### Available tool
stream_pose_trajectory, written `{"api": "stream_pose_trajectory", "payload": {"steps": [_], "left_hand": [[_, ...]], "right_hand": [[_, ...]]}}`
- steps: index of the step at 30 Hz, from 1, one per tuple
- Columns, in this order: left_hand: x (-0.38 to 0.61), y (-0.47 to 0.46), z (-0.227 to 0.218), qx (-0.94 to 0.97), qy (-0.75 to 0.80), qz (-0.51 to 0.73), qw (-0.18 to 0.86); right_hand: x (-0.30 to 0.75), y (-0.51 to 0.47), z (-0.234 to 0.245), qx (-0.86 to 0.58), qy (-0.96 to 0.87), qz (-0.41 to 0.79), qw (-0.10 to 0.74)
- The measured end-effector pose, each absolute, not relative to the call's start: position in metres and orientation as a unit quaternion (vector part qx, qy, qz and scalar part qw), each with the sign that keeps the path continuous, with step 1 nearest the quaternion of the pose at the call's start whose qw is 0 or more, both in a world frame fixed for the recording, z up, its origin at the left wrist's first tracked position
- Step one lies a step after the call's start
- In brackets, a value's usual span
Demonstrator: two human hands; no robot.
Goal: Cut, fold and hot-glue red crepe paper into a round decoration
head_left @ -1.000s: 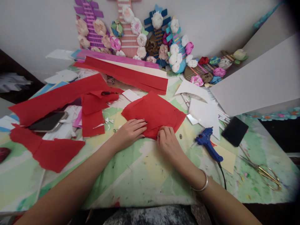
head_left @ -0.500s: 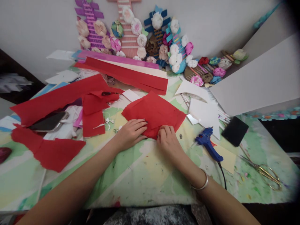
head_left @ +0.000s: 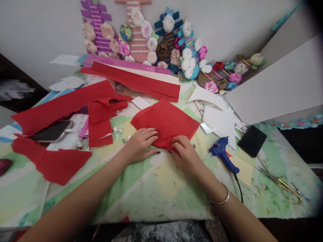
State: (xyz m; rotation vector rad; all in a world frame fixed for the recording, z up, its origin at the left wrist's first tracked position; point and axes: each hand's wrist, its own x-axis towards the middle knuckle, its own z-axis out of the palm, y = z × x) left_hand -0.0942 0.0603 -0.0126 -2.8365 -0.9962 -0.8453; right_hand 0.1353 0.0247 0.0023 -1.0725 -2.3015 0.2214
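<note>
A piece of red crepe paper (head_left: 166, 117), roughly diamond-shaped, lies on the table in front of me. My left hand (head_left: 142, 143) rests on its lower left edge, the fingers stretched out flat and the thumb spread apart along the table. At the lower right edge my right hand (head_left: 185, 153) has its fingers curled in, closed on the paper's near edge. The fingertips of that hand are partly hidden. A blue glue gun (head_left: 224, 154) lies to the right of my right hand, its cord running toward me.
Gold-handled scissors (head_left: 282, 185) and a black flat box (head_left: 252, 141) lie at the right. More red paper strips (head_left: 136, 82) lie behind; a phone (head_left: 54, 130) sits among scraps on the left. Paper-flower guitars (head_left: 136, 37) lean on the wall. White card (head_left: 219, 124) lies right of centre.
My left thumb has swung away from the fingers, toward me. My right hand has shifted slightly right along the paper's near edge. The red paper stays in place.
</note>
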Motion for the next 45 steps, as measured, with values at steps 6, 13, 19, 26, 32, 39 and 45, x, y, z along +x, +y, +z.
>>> {"api": "stream_pose_trajectory", "payload": {"steps": [6, 13, 19, 26, 32, 39, 45], "left_hand": [[-0.082, 0.058, -0.011, -0.899, -0.346, -0.265, 0.045], [-0.081, 0.06, -0.013, -0.899, -0.344, -0.264, 0.056], [-0.078, 0.059, -0.011, -0.89, -0.361, -0.272, 0.05], [-0.054, 0.047, -0.004, -0.894, -0.344, -0.285, 0.035], [-0.037, 0.044, -0.011, -0.885, -0.346, -0.311, -0.025], [-0.044, 0.034, -0.011, -0.898, -0.307, -0.313, 0.033], [-0.047, 0.018, 0.001, -0.914, -0.26, -0.293, 0.11]], "right_hand": [[0.134, 0.03, -0.002, -0.434, -0.845, 0.107, 0.293], [0.133, 0.035, -0.003, -0.455, -0.842, 0.083, 0.278], [0.131, 0.038, -0.004, -0.467, -0.836, 0.066, 0.28], [0.126, 0.033, -0.007, -0.465, -0.831, 0.044, 0.301], [0.127, 0.02, 0.009, -0.446, -0.832, 0.074, 0.32], [0.212, -0.021, 0.028, -0.648, -0.693, -0.062, 0.31], [0.274, -0.036, -0.009, -0.754, -0.621, -0.044, 0.21]]}}
